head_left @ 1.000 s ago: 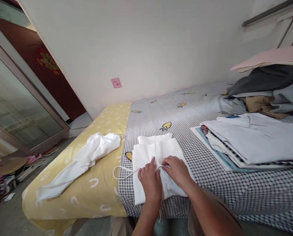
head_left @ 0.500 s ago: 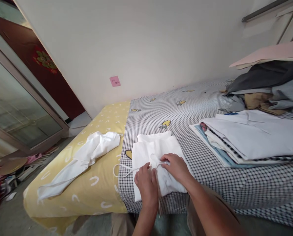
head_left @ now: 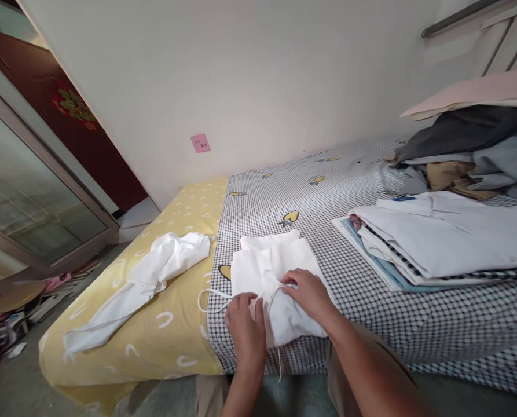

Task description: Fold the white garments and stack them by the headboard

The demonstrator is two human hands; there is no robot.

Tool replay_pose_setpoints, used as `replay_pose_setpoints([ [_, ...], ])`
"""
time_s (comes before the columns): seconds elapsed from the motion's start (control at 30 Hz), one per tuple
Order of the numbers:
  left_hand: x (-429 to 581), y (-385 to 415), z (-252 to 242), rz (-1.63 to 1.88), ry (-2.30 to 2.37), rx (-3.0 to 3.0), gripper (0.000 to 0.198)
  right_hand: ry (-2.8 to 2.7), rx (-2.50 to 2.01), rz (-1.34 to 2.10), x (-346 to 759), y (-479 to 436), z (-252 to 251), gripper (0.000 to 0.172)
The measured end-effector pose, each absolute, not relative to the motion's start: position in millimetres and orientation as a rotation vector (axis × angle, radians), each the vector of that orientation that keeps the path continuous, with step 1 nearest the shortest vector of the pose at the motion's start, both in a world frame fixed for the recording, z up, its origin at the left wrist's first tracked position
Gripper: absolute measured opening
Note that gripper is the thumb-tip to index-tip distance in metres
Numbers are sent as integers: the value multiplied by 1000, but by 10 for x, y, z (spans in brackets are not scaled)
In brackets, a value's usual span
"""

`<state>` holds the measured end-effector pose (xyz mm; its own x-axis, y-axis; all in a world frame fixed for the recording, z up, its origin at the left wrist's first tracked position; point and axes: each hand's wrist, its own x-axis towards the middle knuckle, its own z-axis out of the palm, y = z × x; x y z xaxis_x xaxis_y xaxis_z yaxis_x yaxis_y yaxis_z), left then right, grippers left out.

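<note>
A folded white garment lies on the checked sheet near the bed's front edge. A thin white drawstring loops out to its left and another end hangs over the edge. My left hand rests on the garment's near left part, fingers curled around the string. My right hand presses on the garment's middle, fingertips pinched on the string where it crosses the cloth.
A crumpled white cloth lies on the yellow sheet to the left. A stack of folded clothes sits on the checked sheet to the right, a loose pile of dark and grey clothes behind it. Clutter lies on the floor at far left.
My left hand has slid back and to the left along the string. My right hand has stayed on the garment's middle. The view has shifted slightly.
</note>
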<state>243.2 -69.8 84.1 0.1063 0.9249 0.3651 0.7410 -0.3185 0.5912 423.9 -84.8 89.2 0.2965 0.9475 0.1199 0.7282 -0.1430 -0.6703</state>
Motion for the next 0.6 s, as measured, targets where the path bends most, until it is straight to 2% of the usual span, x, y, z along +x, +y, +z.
replay_pose_setpoints([
  [0.2, 2354, -964, 729, 780, 1738, 2213, 12, -1488, -1941, 435, 4234, -851, 908, 10],
  [0.3, 2378, -982, 715, 705, 1753, 2250, 20, -1482, -1958, 438, 4229, -852, 909, 11],
  [0.4, 2369, -937, 731, 744, 1741, 2288, 15, -1482, -1964, 415, 4216, -856, 914, 10],
  [0.6, 2376, -728, 950, 908, 1549, 2481, 18, -1483, -1976, 362, 4185, -851, 956, 11],
])
